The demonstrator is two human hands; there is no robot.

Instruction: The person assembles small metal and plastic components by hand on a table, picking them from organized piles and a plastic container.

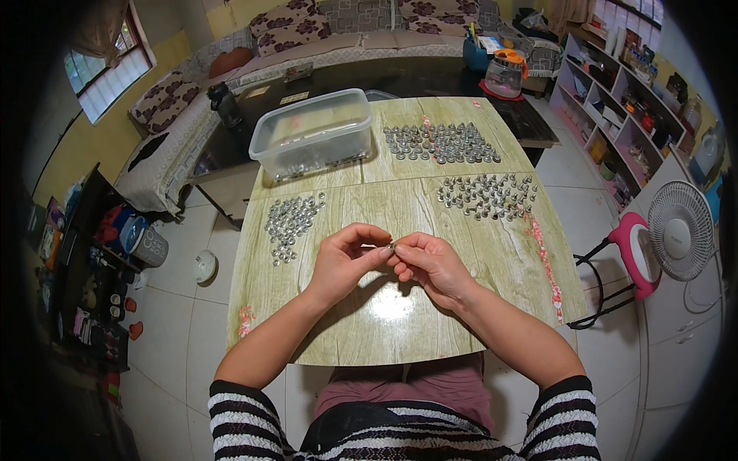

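Observation:
Over the near middle of the wood-patterned table (346, 307), my left hand (348, 257) and my right hand (432, 266) meet fingertip to fingertip. Both are closed in a pinch on a small dark metal piece (391, 247), mostly covered by the fingers. Left of my hands lies a loose group of small, shiny round discs (292, 219). Beyond my right hand stand many small metal pieces with upright stems (488, 196). Farther back, small silver pieces (442, 144) with round bases and pointed tops are packed in rows.
A clear plastic tub (311, 138) stands at the table's far left, with metal pieces at its bottom. A dark table (415, 77) adjoins the far edge. At the right are a pink chair (634, 253) and a white fan (680, 230). A sofa (338, 42) lies behind.

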